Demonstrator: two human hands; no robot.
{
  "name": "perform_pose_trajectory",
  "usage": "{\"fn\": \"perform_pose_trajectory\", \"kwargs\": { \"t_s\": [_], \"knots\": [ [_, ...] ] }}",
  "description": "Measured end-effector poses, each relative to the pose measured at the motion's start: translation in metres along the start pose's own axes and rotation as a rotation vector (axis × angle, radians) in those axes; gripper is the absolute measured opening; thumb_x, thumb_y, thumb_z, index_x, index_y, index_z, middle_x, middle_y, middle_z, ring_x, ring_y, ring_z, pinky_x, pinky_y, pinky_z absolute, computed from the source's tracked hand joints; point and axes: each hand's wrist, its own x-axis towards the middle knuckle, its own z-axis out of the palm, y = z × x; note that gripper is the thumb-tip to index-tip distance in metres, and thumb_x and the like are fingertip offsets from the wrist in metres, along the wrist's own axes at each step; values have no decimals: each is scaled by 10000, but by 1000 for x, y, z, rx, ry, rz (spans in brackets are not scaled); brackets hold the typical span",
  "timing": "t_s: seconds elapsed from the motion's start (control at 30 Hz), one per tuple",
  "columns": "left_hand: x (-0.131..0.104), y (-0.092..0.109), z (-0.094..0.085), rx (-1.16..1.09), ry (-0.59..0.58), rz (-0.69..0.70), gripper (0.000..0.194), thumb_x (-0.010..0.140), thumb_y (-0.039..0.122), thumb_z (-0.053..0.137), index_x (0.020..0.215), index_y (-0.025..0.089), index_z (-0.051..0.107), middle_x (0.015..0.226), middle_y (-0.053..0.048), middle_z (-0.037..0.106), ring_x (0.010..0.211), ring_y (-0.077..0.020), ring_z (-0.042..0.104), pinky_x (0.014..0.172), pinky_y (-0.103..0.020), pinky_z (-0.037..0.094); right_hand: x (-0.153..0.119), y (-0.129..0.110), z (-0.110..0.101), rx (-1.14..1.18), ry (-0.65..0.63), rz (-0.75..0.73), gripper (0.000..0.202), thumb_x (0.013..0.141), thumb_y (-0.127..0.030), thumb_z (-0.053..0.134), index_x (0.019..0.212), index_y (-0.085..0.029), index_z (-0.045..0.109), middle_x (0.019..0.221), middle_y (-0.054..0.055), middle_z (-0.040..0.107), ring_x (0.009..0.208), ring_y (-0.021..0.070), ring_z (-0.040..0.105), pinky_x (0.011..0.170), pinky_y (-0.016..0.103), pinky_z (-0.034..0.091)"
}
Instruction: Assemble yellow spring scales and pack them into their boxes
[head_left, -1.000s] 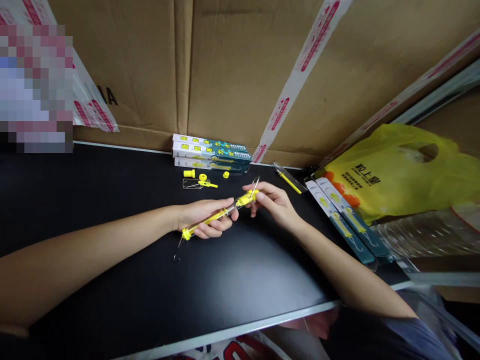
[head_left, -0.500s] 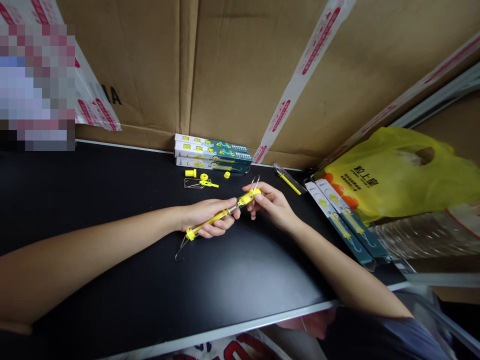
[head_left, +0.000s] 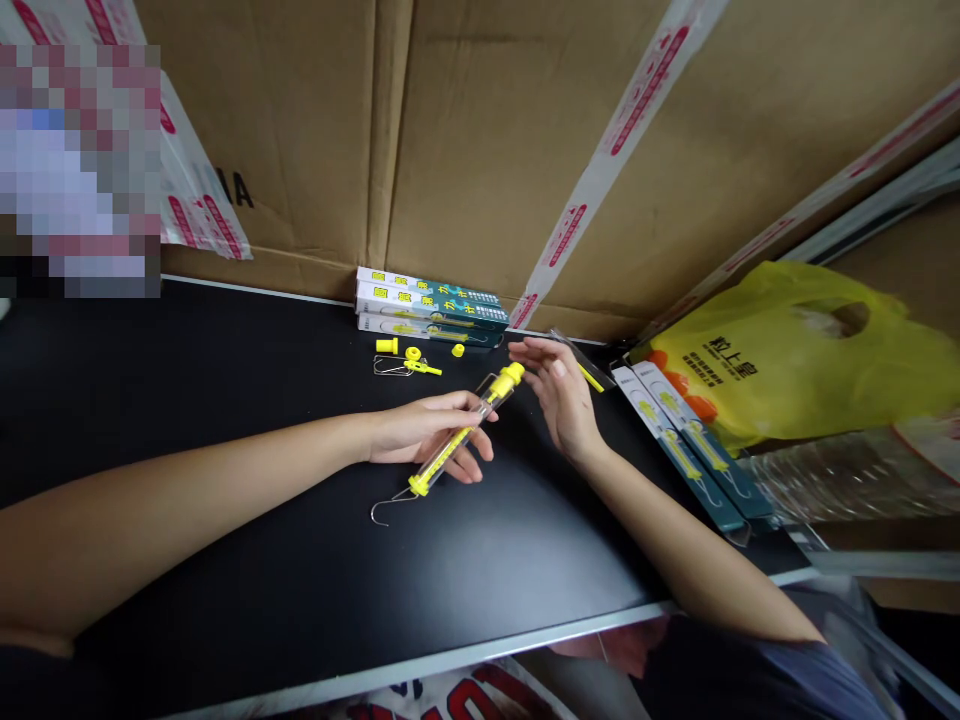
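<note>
Head view: my left hand grips the yellow spring scale.
Beside its yellow cap, my right hand hangs spread, touching nothing, above the black table.

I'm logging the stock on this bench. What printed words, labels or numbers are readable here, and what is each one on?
"粒上皇": black characters on the yellow plastic bag; the smaller line beneath is too small to read.
"A": end of a black word on the cardboard box; the rest is hidden.
Stacked teal boxes: yellow characters, too blurred to read.
Red-printed tape: illegible.
Flat teal packs: print too small.
</note>
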Motion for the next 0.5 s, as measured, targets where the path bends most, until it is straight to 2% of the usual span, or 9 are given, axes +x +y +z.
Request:
{"fn": "perform_pose_trajectory", "kwargs": {
  "t_s": [0.13,0.23,0.3,0.37,0.5],
  "knots": [
    [0,0,0,2,0,23,332,884,395,598,1119,223,440,886,-22,669,759,-175,717,795,-365,534,-3,2,1,-84,-14,-48,358,904,-489,512,1166,-265,608,1254,59,606,1227,219,526,1063,401,403],
    [0,0,1,19,1,15,350,872,403,617,1116,227,438,879,-18,670,753,-169,715,796,-363,526,-7,1,7,16,-148,91,406,907,-512,503,1202,-250,599,1221,72,638,1181,223,570,1024,403,441],
    [0,-1,1,22,3,11,357,866,402,626,1113,227,436,881,-19,672,747,-165,714,792,-360,525,-10,0,13,98,-221,204,393,890,-513,536,1150,-233,625,1168,75,669,1110,222,615,978,393,478],
    [1,-1,1,21,-1,9,369,857,399,638,1112,227,433,880,-23,677,743,-167,714,797,-370,525,-13,0,18,158,-228,271,341,866,-489,590,1072,-223,650,1127,67,687,1039,208,647,946,374,501],
    [1,-3,-1,12,-19,3,384,861,410,631,1140,228,440,902,-38,691,766,-176,718,837,-396,514,-14,-4,22,254,-195,304,273,869,-439,608,1031,-223,646,1073,57,705,967,185,674,902,354,527]
  ]
}}
